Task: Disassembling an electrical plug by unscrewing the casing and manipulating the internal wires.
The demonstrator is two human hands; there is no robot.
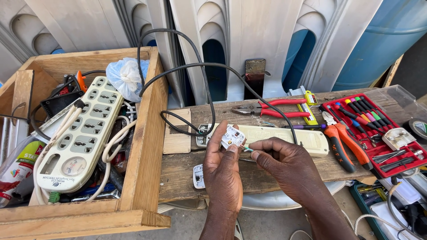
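Left hand [223, 166] grips small white plastic plug body [232, 136] above wooden bench [187, 173] front edge, open face up for access; right hand [284, 162] pinches thin wire [247, 149] w/ fingertips, steadying it at plug.

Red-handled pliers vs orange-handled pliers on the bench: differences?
Handles: the red-handled pliers have plain red grips; the orange-handled pliers have orange grips with black.
Pose: the red-handled pliers lie crosswise, jaws toward the left; the orange-handled pliers lie angled, jaws toward the back.
Place: the red-handled pliers sit behind the cream power strip; the orange-handled pliers sit between that strip and the red screwdriver case.
Shared: both rest flat on the wooden bench, neither touched by the hands.
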